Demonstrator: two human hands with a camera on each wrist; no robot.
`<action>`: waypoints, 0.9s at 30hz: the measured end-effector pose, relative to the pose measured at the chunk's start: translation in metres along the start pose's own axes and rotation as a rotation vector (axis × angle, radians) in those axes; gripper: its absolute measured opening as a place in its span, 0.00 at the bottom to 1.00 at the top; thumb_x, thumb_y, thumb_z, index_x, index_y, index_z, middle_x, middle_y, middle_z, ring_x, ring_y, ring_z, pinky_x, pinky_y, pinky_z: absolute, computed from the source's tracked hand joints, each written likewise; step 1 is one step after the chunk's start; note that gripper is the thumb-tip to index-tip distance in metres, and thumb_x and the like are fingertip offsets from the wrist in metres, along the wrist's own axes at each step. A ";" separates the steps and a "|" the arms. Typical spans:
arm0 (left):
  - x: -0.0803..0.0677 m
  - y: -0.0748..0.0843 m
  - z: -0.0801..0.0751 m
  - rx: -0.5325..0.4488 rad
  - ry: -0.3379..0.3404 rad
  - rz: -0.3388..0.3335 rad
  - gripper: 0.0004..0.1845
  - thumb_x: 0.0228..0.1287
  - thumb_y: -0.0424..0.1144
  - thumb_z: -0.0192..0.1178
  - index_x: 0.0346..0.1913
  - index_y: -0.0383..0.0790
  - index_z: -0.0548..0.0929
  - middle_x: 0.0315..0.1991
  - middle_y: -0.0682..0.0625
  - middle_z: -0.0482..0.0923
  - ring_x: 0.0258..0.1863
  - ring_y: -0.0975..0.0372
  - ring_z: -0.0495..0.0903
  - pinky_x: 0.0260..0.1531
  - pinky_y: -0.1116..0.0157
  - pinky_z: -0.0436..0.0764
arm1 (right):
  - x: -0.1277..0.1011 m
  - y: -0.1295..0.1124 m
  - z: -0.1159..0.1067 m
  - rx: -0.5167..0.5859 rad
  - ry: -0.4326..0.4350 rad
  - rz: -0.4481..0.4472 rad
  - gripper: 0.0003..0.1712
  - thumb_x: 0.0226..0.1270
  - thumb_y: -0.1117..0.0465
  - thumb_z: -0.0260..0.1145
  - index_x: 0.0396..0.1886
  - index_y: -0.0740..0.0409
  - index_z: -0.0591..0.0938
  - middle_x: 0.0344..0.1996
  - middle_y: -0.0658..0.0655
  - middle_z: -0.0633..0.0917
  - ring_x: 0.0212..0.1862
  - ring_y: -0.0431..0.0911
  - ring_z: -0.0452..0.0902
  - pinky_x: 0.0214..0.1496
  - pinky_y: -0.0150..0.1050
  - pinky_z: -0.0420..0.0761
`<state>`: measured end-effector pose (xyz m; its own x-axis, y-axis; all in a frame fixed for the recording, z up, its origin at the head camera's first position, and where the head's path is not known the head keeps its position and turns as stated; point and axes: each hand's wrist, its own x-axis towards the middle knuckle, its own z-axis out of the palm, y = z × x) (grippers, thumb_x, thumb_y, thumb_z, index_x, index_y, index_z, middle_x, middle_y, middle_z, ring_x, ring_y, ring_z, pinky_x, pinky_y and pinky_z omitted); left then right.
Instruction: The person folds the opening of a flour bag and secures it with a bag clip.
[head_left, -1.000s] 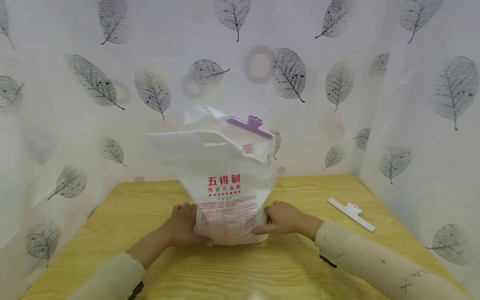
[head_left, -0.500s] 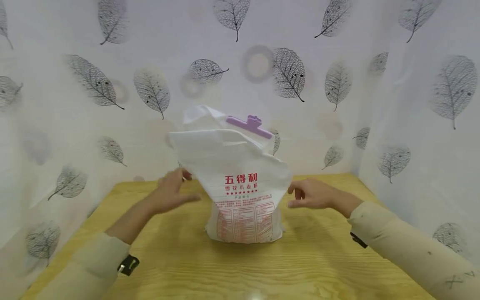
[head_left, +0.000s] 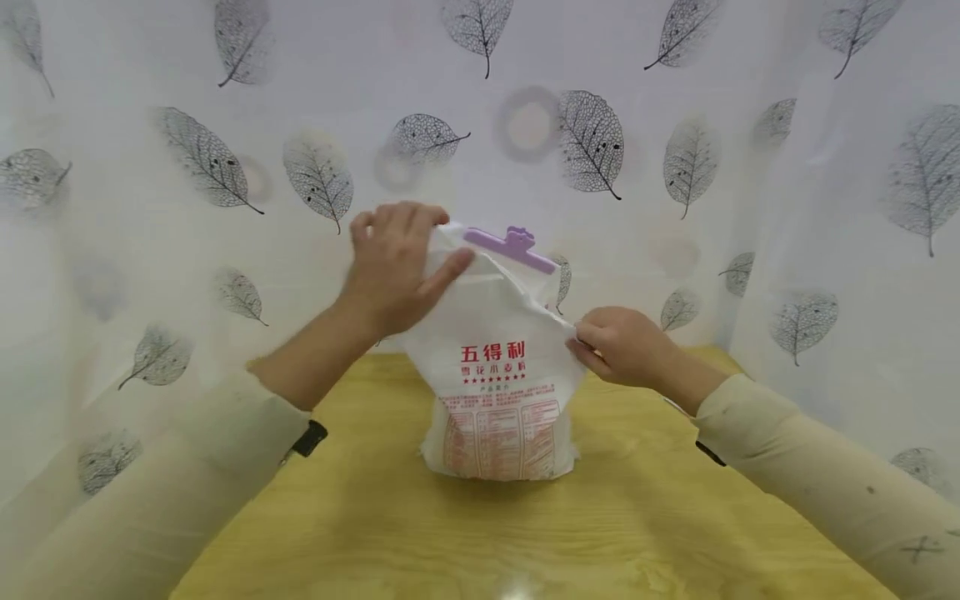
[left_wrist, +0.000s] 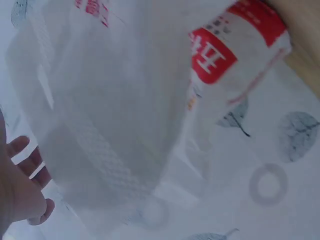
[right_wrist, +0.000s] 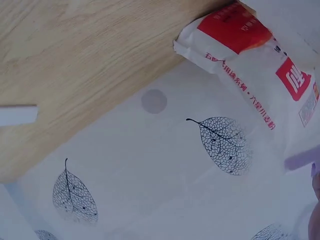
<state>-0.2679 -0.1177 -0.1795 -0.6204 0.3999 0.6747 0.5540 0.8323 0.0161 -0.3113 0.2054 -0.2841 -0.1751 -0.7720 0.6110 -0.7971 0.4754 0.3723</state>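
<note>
A white flour bag (head_left: 491, 417) with red print stands on the table before me. In the head view my left hand (head_left: 397, 267) is at its upper left corner, thumb across the front and fingers at the top edge. The left wrist view, blurred, shows that left hand (left_wrist: 25, 190) with fingers spread beside the bag's edge. My right hand (head_left: 626, 346) pinches the bag's right upper edge. Behind it stands a second flour bag (right_wrist: 265, 80) with red labels, a purple bag clip (head_left: 510, 248) across its top.
A white bag clip (right_wrist: 17, 115) lies on the wooden table (head_left: 480, 542) to the right; my right arm hides most of it in the head view. Pale cloth with leaf prints (head_left: 585, 146) hangs behind and at both sides.
Both hands have left the front bag's base and risen to its upper edges. The front bag shifted right, and its left flap was brought inward. The view has shifted slightly.
</note>
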 end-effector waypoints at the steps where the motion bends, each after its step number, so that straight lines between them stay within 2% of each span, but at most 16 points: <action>1: 0.005 0.013 0.001 0.030 -0.063 0.025 0.33 0.73 0.64 0.48 0.66 0.42 0.71 0.63 0.42 0.72 0.66 0.48 0.65 0.68 0.42 0.51 | 0.001 -0.001 0.001 -0.051 0.021 -0.047 0.15 0.69 0.60 0.59 0.20 0.54 0.72 0.17 0.49 0.72 0.20 0.41 0.63 0.22 0.36 0.68; 3: 0.014 0.034 0.006 0.089 -0.193 0.066 0.33 0.72 0.68 0.45 0.68 0.49 0.71 0.64 0.46 0.73 0.67 0.50 0.65 0.68 0.42 0.50 | 0.000 -0.002 0.004 -0.113 0.034 -0.105 0.18 0.73 0.56 0.52 0.21 0.54 0.73 0.17 0.50 0.73 0.20 0.43 0.65 0.21 0.38 0.70; 5: 0.019 0.047 0.010 0.144 -0.299 0.088 0.31 0.71 0.69 0.45 0.67 0.56 0.72 0.63 0.49 0.74 0.68 0.51 0.64 0.68 0.41 0.50 | -0.001 -0.003 0.005 -0.091 0.015 -0.100 0.20 0.76 0.54 0.47 0.23 0.54 0.74 0.19 0.50 0.73 0.22 0.44 0.66 0.24 0.39 0.71; 7: 0.021 0.053 0.012 0.180 -0.364 0.078 0.25 0.71 0.66 0.50 0.64 0.59 0.75 0.61 0.50 0.75 0.68 0.52 0.64 0.68 0.40 0.49 | -0.003 -0.004 0.005 -0.005 -0.018 -0.019 0.17 0.75 0.55 0.48 0.27 0.54 0.76 0.22 0.51 0.74 0.25 0.43 0.67 0.26 0.38 0.72; 10: 0.022 0.050 0.014 0.217 -0.398 0.040 0.20 0.68 0.57 0.60 0.60 0.59 0.77 0.60 0.52 0.77 0.67 0.52 0.66 0.69 0.40 0.49 | -0.005 -0.005 0.004 0.164 -0.089 0.181 0.08 0.73 0.58 0.55 0.34 0.55 0.76 0.28 0.50 0.75 0.31 0.41 0.68 0.32 0.38 0.74; 12: 0.020 0.044 0.013 0.224 -0.397 0.014 0.20 0.67 0.54 0.63 0.59 0.56 0.78 0.59 0.52 0.78 0.65 0.53 0.67 0.69 0.41 0.48 | -0.002 -0.007 0.005 0.236 -0.149 0.271 0.04 0.74 0.60 0.59 0.38 0.56 0.76 0.32 0.51 0.76 0.34 0.41 0.69 0.36 0.38 0.76; 15: 0.018 0.035 0.013 0.220 -0.371 0.011 0.18 0.68 0.51 0.63 0.57 0.52 0.80 0.58 0.51 0.79 0.61 0.53 0.70 0.69 0.42 0.49 | -0.003 -0.008 0.009 0.266 -0.226 0.292 0.05 0.76 0.62 0.58 0.45 0.57 0.78 0.37 0.52 0.78 0.38 0.42 0.71 0.41 0.41 0.77; 18: 0.015 0.030 0.013 0.194 -0.331 0.032 0.14 0.69 0.49 0.63 0.53 0.50 0.83 0.54 0.52 0.81 0.58 0.54 0.71 0.68 0.42 0.50 | -0.014 -0.003 0.011 0.246 -0.255 0.293 0.08 0.76 0.63 0.56 0.47 0.56 0.80 0.38 0.52 0.79 0.40 0.44 0.72 0.43 0.43 0.77; 20: 0.015 0.029 0.015 0.168 -0.303 0.049 0.12 0.68 0.47 0.64 0.51 0.51 0.83 0.52 0.53 0.82 0.57 0.55 0.71 0.67 0.42 0.50 | -0.029 0.006 0.011 0.212 -0.313 0.353 0.07 0.77 0.62 0.55 0.44 0.55 0.80 0.34 0.51 0.78 0.37 0.43 0.72 0.40 0.43 0.76; 22: 0.014 0.028 0.016 0.144 -0.279 0.072 0.11 0.68 0.46 0.64 0.50 0.51 0.84 0.52 0.54 0.83 0.56 0.55 0.72 0.67 0.42 0.50 | -0.052 0.019 0.009 0.163 -0.438 0.453 0.07 0.77 0.62 0.54 0.39 0.54 0.79 0.30 0.50 0.76 0.34 0.44 0.71 0.38 0.44 0.74; 24: 0.013 0.027 0.018 0.126 -0.254 0.105 0.10 0.67 0.46 0.65 0.50 0.52 0.84 0.51 0.54 0.83 0.55 0.55 0.72 0.67 0.42 0.51 | -0.082 0.032 0.006 0.083 -0.609 0.556 0.09 0.77 0.60 0.55 0.36 0.56 0.77 0.27 0.52 0.76 0.32 0.46 0.72 0.37 0.46 0.75; 27: 0.009 0.026 0.021 0.111 -0.208 0.169 0.10 0.66 0.45 0.66 0.49 0.51 0.85 0.49 0.54 0.84 0.54 0.55 0.73 0.66 0.43 0.53 | -0.132 0.047 0.000 0.039 -0.876 0.735 0.15 0.75 0.57 0.57 0.39 0.67 0.78 0.31 0.61 0.80 0.35 0.55 0.78 0.40 0.53 0.79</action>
<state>-0.2705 -0.0841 -0.1879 -0.6310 0.5972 0.4952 0.6021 0.7795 -0.1729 -0.3254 0.3291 -0.3471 -0.9368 -0.3484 -0.0311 -0.3497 0.9320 0.0951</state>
